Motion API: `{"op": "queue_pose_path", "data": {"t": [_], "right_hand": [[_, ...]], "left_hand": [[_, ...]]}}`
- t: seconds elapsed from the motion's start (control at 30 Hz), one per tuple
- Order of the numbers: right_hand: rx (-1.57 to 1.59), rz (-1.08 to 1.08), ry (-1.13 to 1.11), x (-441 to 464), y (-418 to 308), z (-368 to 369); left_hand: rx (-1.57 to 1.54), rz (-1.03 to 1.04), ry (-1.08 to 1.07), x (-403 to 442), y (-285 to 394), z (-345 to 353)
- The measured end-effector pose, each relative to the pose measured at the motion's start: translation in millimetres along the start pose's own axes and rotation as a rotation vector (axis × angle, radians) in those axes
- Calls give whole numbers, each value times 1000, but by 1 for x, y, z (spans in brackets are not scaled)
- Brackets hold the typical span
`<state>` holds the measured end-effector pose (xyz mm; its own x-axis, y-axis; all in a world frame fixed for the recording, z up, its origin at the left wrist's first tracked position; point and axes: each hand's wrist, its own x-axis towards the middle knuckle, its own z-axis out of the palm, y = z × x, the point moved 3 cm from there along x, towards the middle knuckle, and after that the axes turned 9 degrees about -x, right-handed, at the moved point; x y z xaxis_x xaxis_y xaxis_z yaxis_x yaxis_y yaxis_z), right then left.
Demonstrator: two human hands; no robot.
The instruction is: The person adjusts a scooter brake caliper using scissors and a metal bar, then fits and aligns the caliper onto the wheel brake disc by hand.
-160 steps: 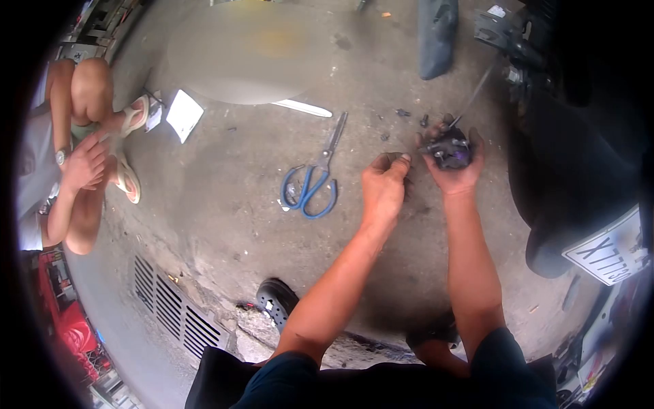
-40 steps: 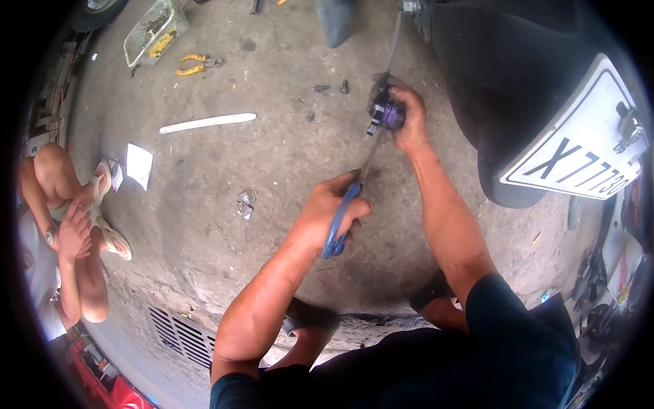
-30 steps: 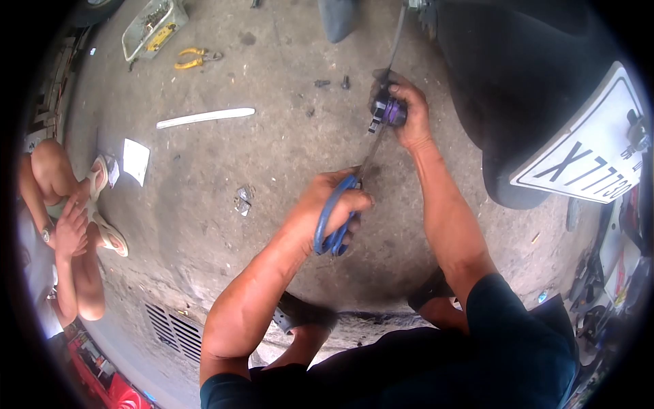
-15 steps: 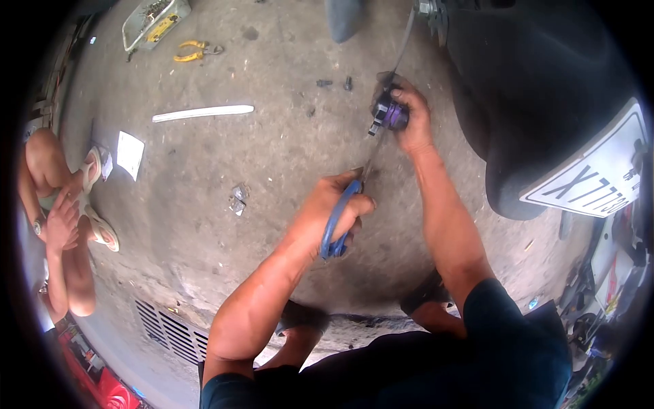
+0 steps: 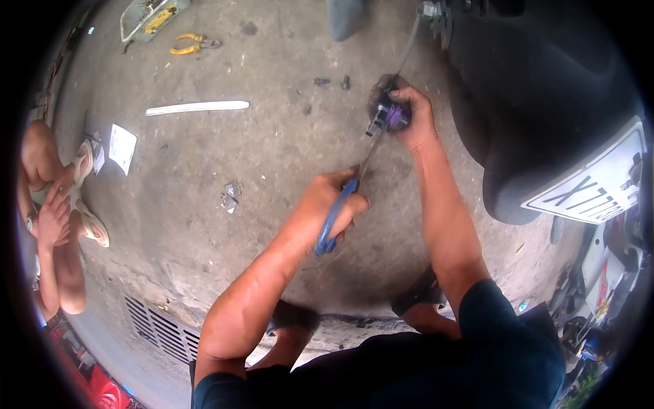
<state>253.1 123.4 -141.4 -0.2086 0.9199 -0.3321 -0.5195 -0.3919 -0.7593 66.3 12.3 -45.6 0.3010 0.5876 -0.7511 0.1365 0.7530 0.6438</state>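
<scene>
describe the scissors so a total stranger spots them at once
From the white number plate on the right, go left to the person's left hand. The scissors are in its grip, blades pointing toward the purple and black part in the right hand. Their blue handles set them apart from the yellow-handled pliers on the floor.

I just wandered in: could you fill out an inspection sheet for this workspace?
Surface: stained floor.
Job's things: scissors, blue-handled, pointing at a dark-and-purple part; contact unclear.
Clutter: pliers, white strip, paper, tray, scrap, dark bits.
Grippers: bare hands; left hand grips scissors, right hand holds part.
Cables: a thin line, possibly a cable, runs from vehicle to right hand.
Surroundings: another person and grate at picture left; vehicle with plate at right.
</scene>
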Motion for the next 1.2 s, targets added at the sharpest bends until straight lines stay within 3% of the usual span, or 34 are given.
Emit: {"op": "queue_pose_path", "data": {"t": [0.73,1.2], "right_hand": [[-35,-181,190,-2,11,6],[30,-206,176,0,16,0]], "left_hand": [[-118,114,89,2,-14,12],[-212,206,199,8,-35,42]]}}
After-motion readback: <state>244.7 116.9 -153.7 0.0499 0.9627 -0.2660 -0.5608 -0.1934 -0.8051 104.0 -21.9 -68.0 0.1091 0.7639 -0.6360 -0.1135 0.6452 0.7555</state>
